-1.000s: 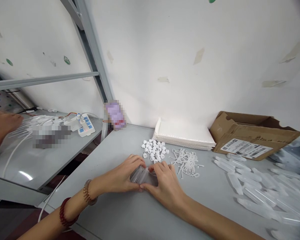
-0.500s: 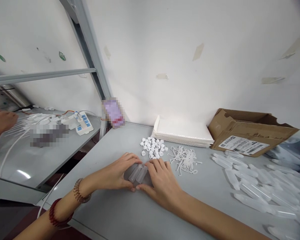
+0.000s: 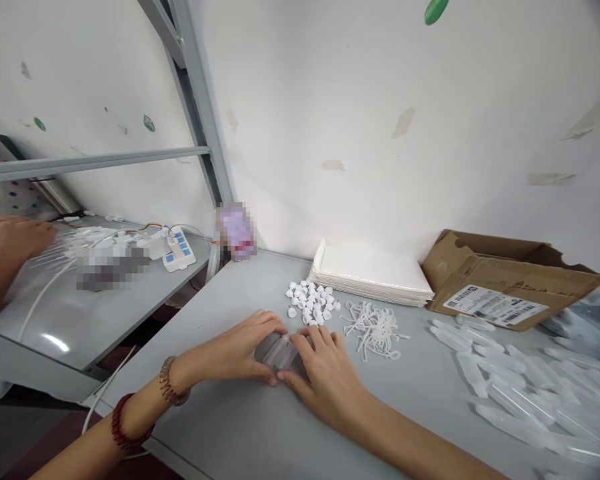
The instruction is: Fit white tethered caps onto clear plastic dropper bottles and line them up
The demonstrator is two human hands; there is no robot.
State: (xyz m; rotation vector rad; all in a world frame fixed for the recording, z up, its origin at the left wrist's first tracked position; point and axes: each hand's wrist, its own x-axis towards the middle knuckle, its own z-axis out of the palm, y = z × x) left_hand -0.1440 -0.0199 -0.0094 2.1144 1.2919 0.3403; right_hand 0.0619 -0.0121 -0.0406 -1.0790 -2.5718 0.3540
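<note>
bench [image 3: 220, 437]: grey, its back edge along the white wall [image 3: 290, 180]; our things are laid out on it.
cardboard box [image 3: 437, 273]: by the back edge toward the right, open at the top.
loose tubes [image 3: 517, 397]: translucent, spread over the right side in front of the box, some lying across others.
white stack [image 3: 375, 270]: flat pieces piled along the back edge, just left of the box.
our right hand [image 3: 330, 367]: arched against the right of the gathered tubes [image 3: 279, 353], which sit toward the left edge.
our left hand [image 3: 243, 347]: the same on their left.
fingers: curved around both sides, thumbs nearly meeting; we cannot tell whether they grip or only hem the tubes in.
handling: we judge light, even pressure best, ends kept level; a hard one-sided squeeze could roll one out.
box label [image 3: 495, 305]: we make out barcodes; the print is too small to read, so no brand.
looped strips [image 3: 375, 328]: tangled white heap, right of the caps.
caps [image 3: 313, 303]: small white heap just beyond our fingers.
</note>
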